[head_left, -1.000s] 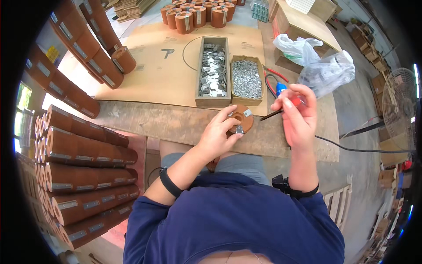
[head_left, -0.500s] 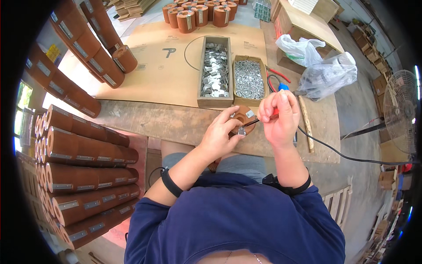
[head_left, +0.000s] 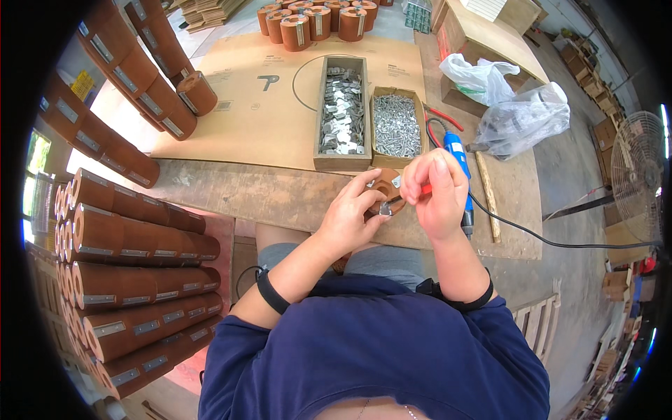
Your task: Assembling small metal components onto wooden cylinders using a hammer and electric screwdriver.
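My left hand [head_left: 344, 215] is closed on a short brown cylinder [head_left: 385, 183] with a hole in its middle, at the table's front edge. Its fingers and thumb lie around a small metal plate [head_left: 386, 208] on the near side of the cylinder's top. Another light metal piece shows at the top's right side. In my right hand [head_left: 439, 192] is a screwdriver [head_left: 426, 189] with a red handle, mostly covered by the fingers. Its thin dark shaft points down-left at the metal plate; whether the tip touches it I cannot tell.
Behind the hands stand a wooden box of metal plates [head_left: 365, 162] and a box of screws [head_left: 396, 126]. Right of them lie a corded blue power screwdriver [head_left: 458, 150], pliers [head_left: 444, 119], a wooden stick [head_left: 488, 189] and plastic bags [head_left: 521, 122]. Stacked brown cylinders [head_left: 140, 234] fill the left.
My right hand has shifted slightly left and turned with the screwdriver, uncovering more of the blue power screwdriver. My left hand and the cylinder look unmoved.
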`<act>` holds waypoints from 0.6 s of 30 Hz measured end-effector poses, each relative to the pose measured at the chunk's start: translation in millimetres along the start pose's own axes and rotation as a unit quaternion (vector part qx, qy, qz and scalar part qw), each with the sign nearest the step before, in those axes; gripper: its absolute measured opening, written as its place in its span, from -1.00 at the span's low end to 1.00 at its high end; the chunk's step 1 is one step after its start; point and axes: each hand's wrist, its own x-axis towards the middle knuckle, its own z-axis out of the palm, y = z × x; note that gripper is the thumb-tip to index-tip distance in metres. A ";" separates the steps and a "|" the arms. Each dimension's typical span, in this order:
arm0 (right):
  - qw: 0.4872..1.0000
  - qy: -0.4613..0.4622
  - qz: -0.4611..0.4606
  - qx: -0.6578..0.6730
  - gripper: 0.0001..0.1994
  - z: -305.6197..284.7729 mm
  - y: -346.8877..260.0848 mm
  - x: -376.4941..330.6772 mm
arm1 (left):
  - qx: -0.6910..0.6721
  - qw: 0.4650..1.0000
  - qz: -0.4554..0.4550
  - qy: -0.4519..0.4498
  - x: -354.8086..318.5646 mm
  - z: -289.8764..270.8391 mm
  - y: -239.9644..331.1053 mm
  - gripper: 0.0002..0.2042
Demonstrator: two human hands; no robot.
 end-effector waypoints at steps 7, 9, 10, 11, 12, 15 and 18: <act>0.990 -0.101 0.097 -0.025 -0.72 0.0 -10.5 8.8 | -0.001 1.000 0.009 0.010 0.6 3.0 -1.7 -0.67; 0.992 -0.063 0.103 -0.031 -0.73 8.0 -8.3 7.6 | -0.005 1.000 0.003 0.015 1.2 3.8 -2.9 -0.67; 0.995 -0.014 0.087 -0.046 -0.73 13.5 -6.7 4.8 | -0.008 1.000 -0.003 0.011 1.8 2.9 -2.9 -0.68; 0.995 0.035 0.071 -0.060 -0.74 15.8 -5.4 3.7 | -0.011 1.000 -0.009 0.007 2.6 2.4 -3.1 -0.68; 0.995 0.035 0.073 -0.060 -0.74 15.4 -4.5 3.5 | -0.011 1.000 -0.011 0.007 2.3 2.3 -3.5 -0.68; 0.997 -0.018 0.076 0.012 -0.80 6.6 -4.2 7.2 | -0.027 0.999 -0.027 -0.004 2.8 1.3 -1.9 -0.69; 0.968 -0.208 0.135 0.044 -0.74 -18.0 -7.3 20.1 | 0.023 0.999 0.026 0.008 5.4 -0.4 2.7 -0.69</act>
